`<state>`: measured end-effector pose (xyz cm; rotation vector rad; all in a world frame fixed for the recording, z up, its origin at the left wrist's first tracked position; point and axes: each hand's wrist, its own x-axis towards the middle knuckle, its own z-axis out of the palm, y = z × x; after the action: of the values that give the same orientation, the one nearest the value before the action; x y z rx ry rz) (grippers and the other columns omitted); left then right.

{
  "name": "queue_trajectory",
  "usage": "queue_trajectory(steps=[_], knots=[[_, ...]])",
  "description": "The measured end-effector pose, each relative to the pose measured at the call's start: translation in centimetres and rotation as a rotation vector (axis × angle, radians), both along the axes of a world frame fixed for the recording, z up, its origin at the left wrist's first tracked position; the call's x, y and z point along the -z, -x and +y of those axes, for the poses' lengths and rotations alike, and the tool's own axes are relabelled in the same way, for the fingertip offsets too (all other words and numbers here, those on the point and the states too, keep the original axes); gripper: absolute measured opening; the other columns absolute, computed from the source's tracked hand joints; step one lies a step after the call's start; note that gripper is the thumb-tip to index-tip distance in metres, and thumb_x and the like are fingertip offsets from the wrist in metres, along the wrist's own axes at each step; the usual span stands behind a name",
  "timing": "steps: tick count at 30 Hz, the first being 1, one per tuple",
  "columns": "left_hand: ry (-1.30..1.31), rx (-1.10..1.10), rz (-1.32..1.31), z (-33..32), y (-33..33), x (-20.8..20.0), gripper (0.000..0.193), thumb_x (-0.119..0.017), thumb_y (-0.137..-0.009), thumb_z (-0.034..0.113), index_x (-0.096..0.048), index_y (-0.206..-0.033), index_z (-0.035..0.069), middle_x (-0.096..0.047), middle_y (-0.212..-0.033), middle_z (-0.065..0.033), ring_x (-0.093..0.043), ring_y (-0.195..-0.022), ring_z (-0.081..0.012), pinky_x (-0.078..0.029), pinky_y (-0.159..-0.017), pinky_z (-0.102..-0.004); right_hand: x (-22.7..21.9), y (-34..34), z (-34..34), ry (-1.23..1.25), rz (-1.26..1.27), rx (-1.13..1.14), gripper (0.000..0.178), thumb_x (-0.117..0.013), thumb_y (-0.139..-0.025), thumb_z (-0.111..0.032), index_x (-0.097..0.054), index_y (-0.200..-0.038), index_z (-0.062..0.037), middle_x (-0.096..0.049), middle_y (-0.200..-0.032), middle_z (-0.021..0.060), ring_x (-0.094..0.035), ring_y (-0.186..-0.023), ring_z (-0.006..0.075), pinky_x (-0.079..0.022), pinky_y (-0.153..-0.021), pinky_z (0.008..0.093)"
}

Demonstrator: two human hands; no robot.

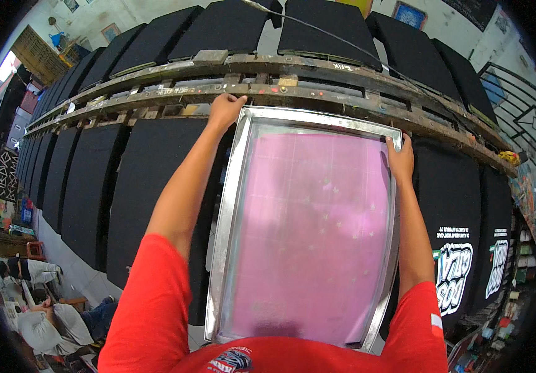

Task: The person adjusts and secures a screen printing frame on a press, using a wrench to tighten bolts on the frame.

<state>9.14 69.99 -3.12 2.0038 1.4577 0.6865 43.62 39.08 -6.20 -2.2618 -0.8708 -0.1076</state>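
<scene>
A silk-screen printing frame (224, 230) with a silvery metal border and pink mesh lies before me, over a black shirt board. Small pale star shapes dot the mesh on its right half. My left hand (223, 113) is at the frame's far left corner, closed, with thumb and finger pressed to the corner beside the wooden rail. At the far right corner my right hand (401, 159) grips the metal side, its thumb on top and the other fingers mostly hidden behind the edge. The near edge of the frame is partly covered by my red shirt.
Paint-spotted wooden rails (187, 93) run across beyond the frame. Black shirts on boards (87, 180) line both sides of them; those at right (454, 248) carry white prints. A cable (330, 34) crosses above. People (63, 323) sit at lower left. Jars (522, 261) stand at far right.
</scene>
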Motion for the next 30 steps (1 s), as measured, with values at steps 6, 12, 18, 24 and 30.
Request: queue_trajectory(steps=[6,12,18,24,30], knots=[[0.221,-0.016,-0.023,5.1,-3.5,6.9,0.040,-0.073,-0.071,0.026,-0.066,-0.088,-0.010,-0.067,-0.087,-0.0195,-0.064,-0.074,-0.0247,-0.048,-0.068,-0.0362,0.0,-0.2,-0.2,-0.024,0.031,0.042,0.063,-0.060,-0.082,-0.043,-0.047,-0.120,0.0045,-0.056,-0.113,0.0268,-0.053,-0.107,0.0403,-0.042,-0.090,0.0426],[0.498,-0.031,-0.123,5.4,-4.4,6.1,0.035,-0.068,-0.070,0.020,-0.063,-0.085,-0.012,-0.063,-0.080,-0.0176,-0.059,-0.065,-0.0238,-0.046,-0.055,-0.0388,-0.1,-0.3,-0.8,-0.033,0.056,0.041,0.060,-0.060,-0.082,-0.044,-0.050,-0.117,0.0032,-0.058,-0.110,0.0261,-0.055,-0.103,0.0398,-0.043,-0.088,0.0420],[0.451,-0.031,-0.085,5.8,-4.2,6.9,0.036,-0.064,-0.072,0.021,-0.062,-0.086,-0.012,-0.061,-0.081,-0.0172,-0.057,-0.065,-0.0236,-0.043,-0.052,-0.0395,-0.2,-0.2,-0.5,-0.013,0.048,0.029,0.058,-0.060,-0.082,-0.044,-0.051,-0.116,0.0018,-0.058,-0.111,0.0250,-0.055,-0.103,0.0390,-0.043,-0.087,0.0422],[0.482,-0.026,-0.123,5.2,-4.0,6.8,0.037,-0.063,-0.072,0.020,-0.060,-0.090,-0.013,-0.062,-0.089,-0.0181,-0.058,-0.075,-0.0245,-0.044,-0.056,-0.0408,-0.1,-0.3,-0.5,0.031,0.066,0.061,0.059,-0.059,-0.082,-0.046,-0.050,-0.118,0.0002,-0.057,-0.113,0.0230,-0.054,-0.105,0.0383,-0.042,-0.088,0.0428],[0.544,-0.039,-0.250,5.4,-3.9,6.2,0.039,-0.064,-0.074,0.021,-0.060,-0.093,-0.014,-0.062,-0.092,-0.0201,-0.059,-0.078,-0.0250,-0.046,-0.060,-0.0412,0.4,-0.4,-0.4,0.004,0.042,0.034,0.059,-0.060,-0.081,-0.045,-0.050,-0.119,-0.0005,-0.057,-0.114,0.0226,-0.054,-0.106,0.0380,-0.042,-0.089,0.0424]])
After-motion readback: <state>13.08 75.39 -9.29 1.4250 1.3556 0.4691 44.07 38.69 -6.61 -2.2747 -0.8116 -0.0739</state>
